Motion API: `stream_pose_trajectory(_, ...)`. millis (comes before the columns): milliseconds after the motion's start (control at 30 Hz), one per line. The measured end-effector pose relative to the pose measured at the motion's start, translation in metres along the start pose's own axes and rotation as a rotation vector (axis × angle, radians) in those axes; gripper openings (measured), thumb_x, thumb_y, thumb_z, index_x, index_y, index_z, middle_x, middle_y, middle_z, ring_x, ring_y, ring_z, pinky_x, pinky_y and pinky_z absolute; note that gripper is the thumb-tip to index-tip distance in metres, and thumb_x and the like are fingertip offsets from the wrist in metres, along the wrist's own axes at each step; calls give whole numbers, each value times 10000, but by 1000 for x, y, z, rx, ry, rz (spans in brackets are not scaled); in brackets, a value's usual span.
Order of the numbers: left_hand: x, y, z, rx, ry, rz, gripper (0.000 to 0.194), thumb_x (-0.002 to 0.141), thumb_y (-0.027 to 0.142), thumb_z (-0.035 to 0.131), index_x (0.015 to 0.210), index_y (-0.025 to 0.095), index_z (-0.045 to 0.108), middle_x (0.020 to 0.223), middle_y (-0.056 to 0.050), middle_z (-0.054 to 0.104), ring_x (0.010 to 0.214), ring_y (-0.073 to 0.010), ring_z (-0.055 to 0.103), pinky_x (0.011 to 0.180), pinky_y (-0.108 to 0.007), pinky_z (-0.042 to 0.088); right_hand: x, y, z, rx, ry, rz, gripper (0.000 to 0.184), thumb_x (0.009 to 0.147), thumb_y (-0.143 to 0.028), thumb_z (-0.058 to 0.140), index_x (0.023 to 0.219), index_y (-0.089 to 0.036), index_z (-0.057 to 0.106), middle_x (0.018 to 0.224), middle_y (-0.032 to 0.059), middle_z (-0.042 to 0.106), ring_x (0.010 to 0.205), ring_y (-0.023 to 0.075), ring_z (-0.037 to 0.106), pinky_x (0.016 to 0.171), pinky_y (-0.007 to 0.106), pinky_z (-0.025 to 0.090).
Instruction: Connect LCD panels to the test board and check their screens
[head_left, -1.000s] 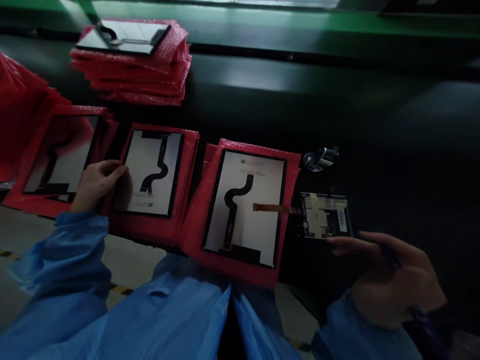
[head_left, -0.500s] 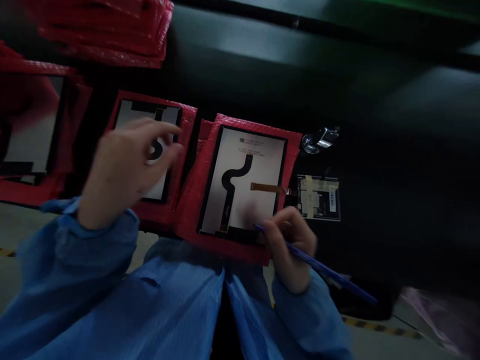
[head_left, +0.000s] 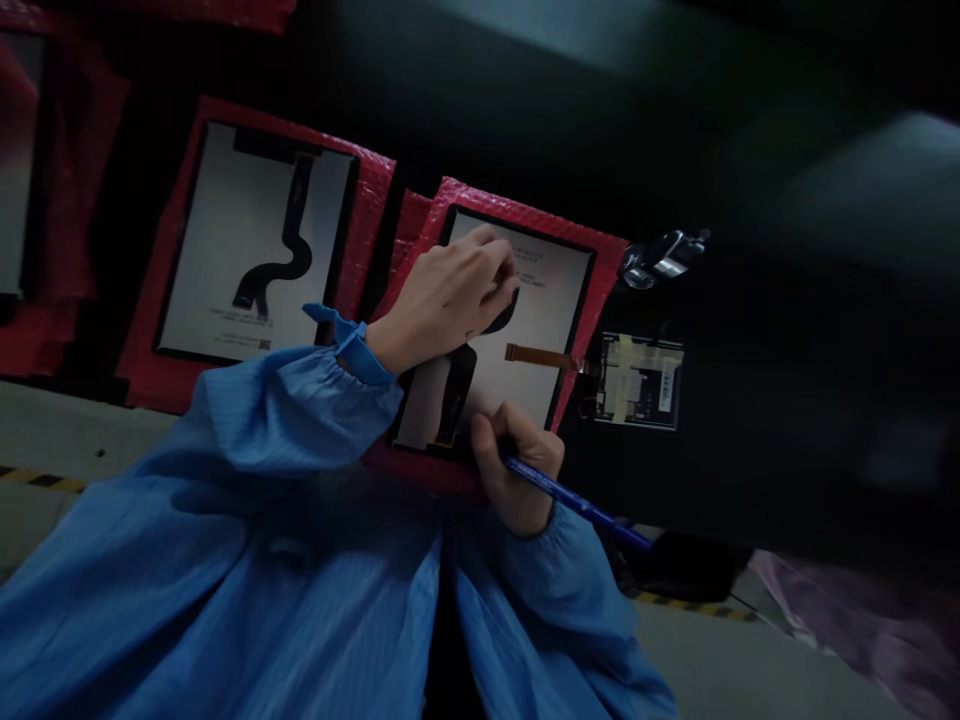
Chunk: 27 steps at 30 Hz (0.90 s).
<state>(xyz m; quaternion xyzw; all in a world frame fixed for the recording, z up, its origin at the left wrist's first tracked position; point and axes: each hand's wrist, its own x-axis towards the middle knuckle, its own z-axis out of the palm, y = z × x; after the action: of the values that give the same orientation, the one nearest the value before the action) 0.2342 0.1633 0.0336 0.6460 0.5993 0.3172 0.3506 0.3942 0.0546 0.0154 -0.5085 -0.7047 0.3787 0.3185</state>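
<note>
My left hand (head_left: 457, 290) reaches across a display panel (head_left: 547, 310), fingers curled and closed over the upper end of its black flex cable (head_left: 457, 385). Whether the fingertips grip that cable or something smaller is hidden. At the panel's lower edge, my right hand (head_left: 519, 465) is closed around a slim blue pen-like tool (head_left: 577, 503); its tip is hidden by the fingers. An orange-brown ribbon connector (head_left: 540, 356) lies over the panel's right side, running to a small circuit board (head_left: 637, 382) with yellowish tape.
Pink bubble wrap (head_left: 600, 250) lies under the panel. A second display panel (head_left: 225, 230) rests on similar wrap to the left, with more wrapped panels at the far left. A shiny metal object (head_left: 664, 258) stands on the dark table near the upper right.
My left hand has moved right, from above the left panel onto the right one. My right hand has shifted left along the panel's lower edge with the blue tool. The view has shifted too.
</note>
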Motion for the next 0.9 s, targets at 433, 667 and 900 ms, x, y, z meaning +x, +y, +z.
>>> stream_pose_trajectory(433, -4, -5, -9, -164, -157, 193, 399, 998, 375, 478, 662, 170, 547, 641, -15, 556, 646, -133, 591, 597, -260, 425, -8, 18, -18, 139, 476, -106, 147, 879, -263, 708, 777, -198, 625, 682, -35, 639, 544, 97, 576, 525, 217, 467)
stream_pose_trajectory(667, -10, -3, -24, -656, -479, -81, 221, 882, 334, 644, 998, 154, 701, 764, -42, 684, 666, -148, 645, 600, -254, 495, -46, 40, -13, -74, 368, 132, 708, 1002, -326, 553, 1613, -253, 202, 1598, 136, 406, 1468, 295, 418, 1118, 513, 460)
stream_pose_trajectory(900, -10, 4, -27, -888, -594, -300, 441, 927, 510, 539, 888, 139, 775, 625, -22, 519, 494, -92, 470, 459, -225, 385, -61, 30, 11, -130, 207, 98, 801, 981, -368, 574, 1631, -228, 128, 1625, 169, 345, 1449, 344, 436, 1073, 527, 496)
